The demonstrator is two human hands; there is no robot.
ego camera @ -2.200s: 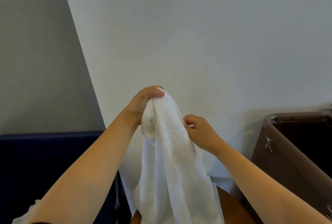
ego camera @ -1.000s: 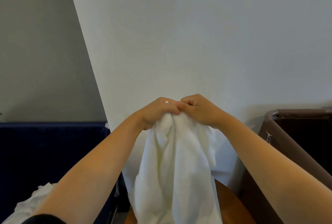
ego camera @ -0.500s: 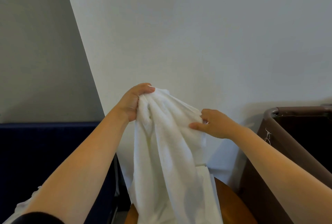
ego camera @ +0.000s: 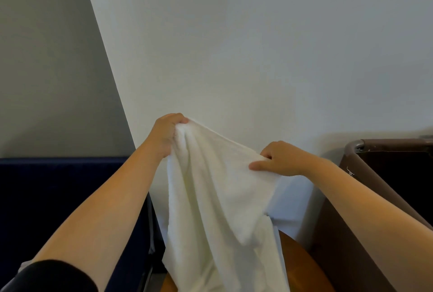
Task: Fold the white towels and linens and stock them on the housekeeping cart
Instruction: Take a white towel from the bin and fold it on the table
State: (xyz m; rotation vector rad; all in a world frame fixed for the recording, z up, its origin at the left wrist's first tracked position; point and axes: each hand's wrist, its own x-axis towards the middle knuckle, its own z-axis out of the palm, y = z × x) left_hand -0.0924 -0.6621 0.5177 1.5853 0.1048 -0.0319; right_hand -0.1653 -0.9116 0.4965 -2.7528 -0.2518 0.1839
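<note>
1. A white terry towel was held up in the air in front of a pale white wall, between the person's two raised hands.
2. The left hand was closed round the towel's bunched upper corner, with the fingers curled over the top of the cloth. It was the higher of the two hands.
3. The right hand pinched the towel's top edge lower down and to the right. Its thumb lay flat along the front of the cloth and its fingers were curled behind the hem.
4. The hem ran taut between the two hands, sloping down from the left one to the right one.
5. Below the hands the towel hung in long, loose folds. Its lower end passed out of the bottom of the view.
6. The hanging cloth hid part of a round brown wooden surface at the bottom of the view. Whether it touched the wood could not be told.
7. A brown leather-like bin with a grey metal rim corner stood at the right, just beside the wooden surface and behind the right forearm. It was open at the top and dark inside.
8. A dark navy fabric-sided container stood at the left, below a grey wall and behind the left forearm.
9. A black sleeve covered the left upper arm, and both forearms were bare.
</note>
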